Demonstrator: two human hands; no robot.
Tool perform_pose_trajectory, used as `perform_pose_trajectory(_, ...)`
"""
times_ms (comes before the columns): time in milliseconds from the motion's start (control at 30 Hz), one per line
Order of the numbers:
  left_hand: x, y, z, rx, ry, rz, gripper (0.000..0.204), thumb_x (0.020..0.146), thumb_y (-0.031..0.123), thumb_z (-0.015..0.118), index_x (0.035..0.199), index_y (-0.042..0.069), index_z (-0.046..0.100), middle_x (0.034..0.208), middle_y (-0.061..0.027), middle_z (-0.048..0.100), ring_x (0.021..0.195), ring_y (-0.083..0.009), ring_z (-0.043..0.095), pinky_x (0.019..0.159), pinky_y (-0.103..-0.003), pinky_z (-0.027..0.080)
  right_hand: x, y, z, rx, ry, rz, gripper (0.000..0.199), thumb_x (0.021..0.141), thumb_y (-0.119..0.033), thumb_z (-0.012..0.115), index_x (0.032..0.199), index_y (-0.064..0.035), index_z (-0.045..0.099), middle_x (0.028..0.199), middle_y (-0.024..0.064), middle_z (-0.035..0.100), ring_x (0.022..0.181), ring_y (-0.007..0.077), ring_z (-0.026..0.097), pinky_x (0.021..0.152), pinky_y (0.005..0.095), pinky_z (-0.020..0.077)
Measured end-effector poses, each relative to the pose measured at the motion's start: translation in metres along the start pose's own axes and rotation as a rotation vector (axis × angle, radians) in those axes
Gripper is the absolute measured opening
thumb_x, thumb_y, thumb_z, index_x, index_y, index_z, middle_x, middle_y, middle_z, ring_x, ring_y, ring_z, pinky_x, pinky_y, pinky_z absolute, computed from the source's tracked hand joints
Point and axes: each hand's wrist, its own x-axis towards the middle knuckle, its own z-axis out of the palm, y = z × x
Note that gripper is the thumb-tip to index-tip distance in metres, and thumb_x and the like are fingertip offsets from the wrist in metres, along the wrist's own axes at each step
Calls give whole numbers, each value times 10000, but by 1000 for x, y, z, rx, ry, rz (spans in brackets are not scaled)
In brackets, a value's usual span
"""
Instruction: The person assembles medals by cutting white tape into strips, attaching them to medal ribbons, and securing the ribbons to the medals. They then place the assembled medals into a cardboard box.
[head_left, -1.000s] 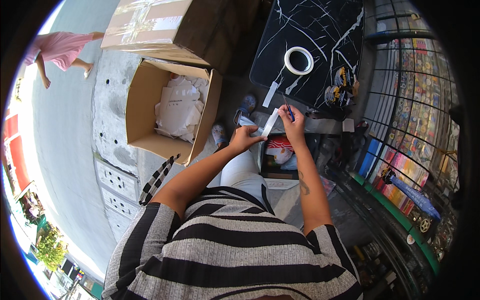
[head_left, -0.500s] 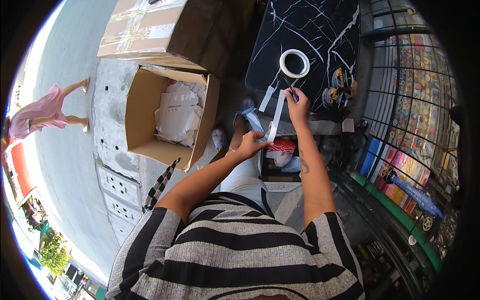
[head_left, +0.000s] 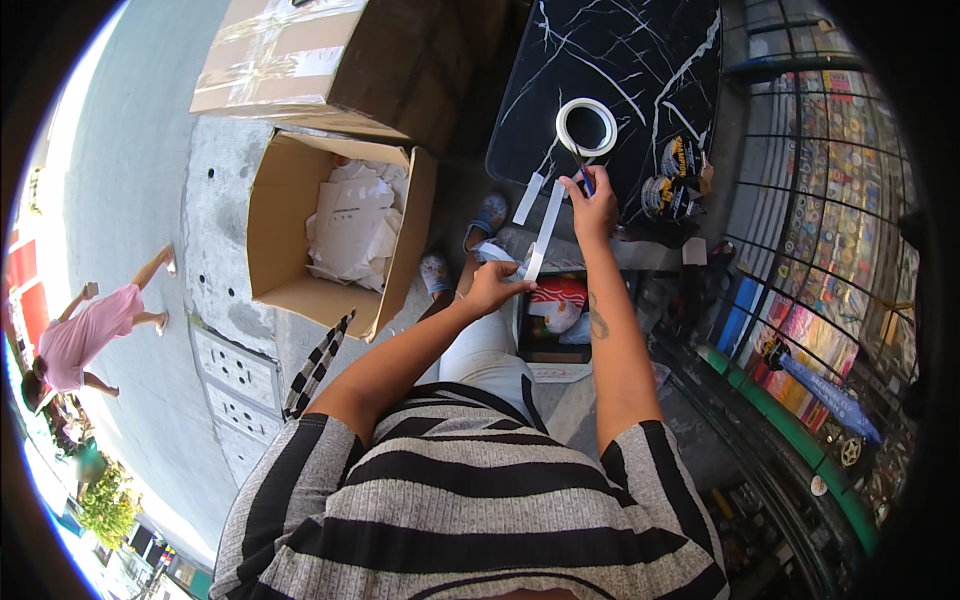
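A narrow white strip, apparently tape (head_left: 546, 228), stretches between my two hands near the table's front edge. My left hand (head_left: 492, 288) is closed, pinching the strip's lower end between thumb and fingers. My right hand (head_left: 594, 208) is closed at the upper end, and a slim blue and dark tool (head_left: 588, 182) sticks out of it; its kind is not clear. Beyond it, a white tape roll (head_left: 562, 128) lies on the black marble-patterned table (head_left: 520, 110). A shorter white strip (head_left: 528, 198) hangs at the table edge, left of the long one.
An open cardboard box (head_left: 275, 220) with white paper scraps (head_left: 350, 225) stands at left, a larger taped carton (head_left: 270, 60) behind it. Black packs (head_left: 665, 197) sit at the table's right. A wire rack (head_left: 800, 200) lines the right side. A person in pink (head_left: 90, 335) walks at far left.
The strip and both hands have shifted slightly left. The blue tool now points up toward the tape roll. The person in pink has moved nearer along the pavement.
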Motion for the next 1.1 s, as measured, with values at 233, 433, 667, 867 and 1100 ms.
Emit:
perform_pose_trajectory(233,0,-4,-4,8,-13,-42,227,791,192,814,778,6,684,617,74,482,587,-16,413,501,-251,318,-24,16,-66,130,-529,50,332,962,-345,572,872,-32,634,737,93,624,634,180,559,625,324,435)
perform_pose_trajectory(433,7,-21,1,-56,27,-52,194,789,154,810,809,2,691,682,54,585,636,-14,492,558,-230,403,-40,29,-78,-39,-809,195,424,979,-400,510,838,-35,675,719,112,624,663,202,580,645,326,436)
perform_pose_trajectory(667,9,-27,-6,-41,-75,-138,464,697,372,849,950,1,731,796,-124,691,757,-103,606,740,-309,473,-50,30,-50,91,-814,135,396,964,-370,535,827,-30,685,802,120,672,772,228,640,709,323,461)
perform_pose_trajectory(867,-6,-32,0,-6,-32,-116,189,795,141,805,844,7,682,762,19,651,699,-32,573,602,-216,436,-53,34,-59,204,-813,268,362,948,-338,594,830,-5,674,769,82,652,724,156,587,696,294,451)
perform_pose_trajectory(1100,-17,-27,3,15,-70,-90,196,802,127,800,889,-10,689,805,15,657,726,-31,578,643,-220,459,-90,31,-53,320,-651,360,178,852,-187,744,920,-26,709,662,-92,400,614,16,338,551,203,279)
